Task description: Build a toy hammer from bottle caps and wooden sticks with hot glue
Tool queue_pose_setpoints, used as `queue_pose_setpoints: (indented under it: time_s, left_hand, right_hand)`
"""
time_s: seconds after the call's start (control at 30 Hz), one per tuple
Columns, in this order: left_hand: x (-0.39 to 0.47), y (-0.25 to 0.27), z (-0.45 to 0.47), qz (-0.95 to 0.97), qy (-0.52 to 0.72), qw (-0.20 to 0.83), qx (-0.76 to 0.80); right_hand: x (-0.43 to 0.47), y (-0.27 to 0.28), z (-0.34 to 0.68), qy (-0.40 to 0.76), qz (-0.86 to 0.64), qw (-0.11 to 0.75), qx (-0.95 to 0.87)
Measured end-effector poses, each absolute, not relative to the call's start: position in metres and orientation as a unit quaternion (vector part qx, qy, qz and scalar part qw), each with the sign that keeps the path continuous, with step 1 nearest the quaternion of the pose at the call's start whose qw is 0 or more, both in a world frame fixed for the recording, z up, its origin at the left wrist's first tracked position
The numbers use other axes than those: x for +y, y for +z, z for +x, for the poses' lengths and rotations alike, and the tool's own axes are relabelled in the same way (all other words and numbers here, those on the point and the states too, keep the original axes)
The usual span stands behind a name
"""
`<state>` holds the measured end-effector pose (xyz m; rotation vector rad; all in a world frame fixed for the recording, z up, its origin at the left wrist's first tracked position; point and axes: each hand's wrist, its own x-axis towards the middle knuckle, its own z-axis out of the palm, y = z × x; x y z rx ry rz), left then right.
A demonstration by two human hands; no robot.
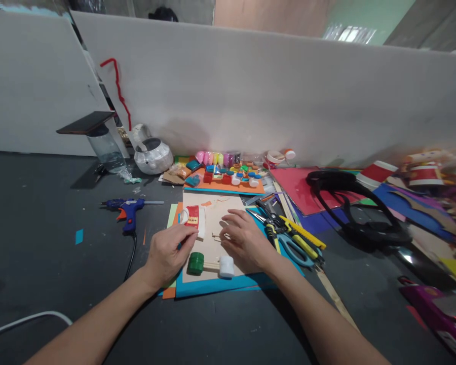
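My left hand point(169, 255) has its thumb and fingers pinched at the lower edge of a red and white paper cup point(193, 217), which lies tilted on a cream board point(213, 203). My right hand point(245, 237) rests low over the same board with its fingers apart and slightly bent. Close to its fingertips lie small thin brownish pieces point(216, 235), too small to name. Just below both hands, a green paint pot point(195, 263) and a white pot point(226, 266) are joined by thin wooden sticks point(211, 265).
A blue glue gun point(129, 213) with its cord lies to the left. Pliers, blue-handled scissors point(294, 251) and a yellow cutter point(303, 233) sit right of the board. Behind are several paint pots point(231, 177) and a silver kettle-shaped pot point(153, 156); a black headband-like object point(368, 230) lies right.
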<state>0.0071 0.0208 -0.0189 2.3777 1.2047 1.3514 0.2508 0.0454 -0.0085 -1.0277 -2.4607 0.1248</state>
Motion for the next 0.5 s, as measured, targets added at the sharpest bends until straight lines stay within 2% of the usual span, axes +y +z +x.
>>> queue_pose_setpoints:
  time_s: [0.5]
  left_hand:
    - [0.0205,-0.0176,0.0076,0.795,0.453,0.070,0.398]
  right_hand:
    - [0.0420,-0.0114,0.2570,0.063,-0.376,0.218,-0.898]
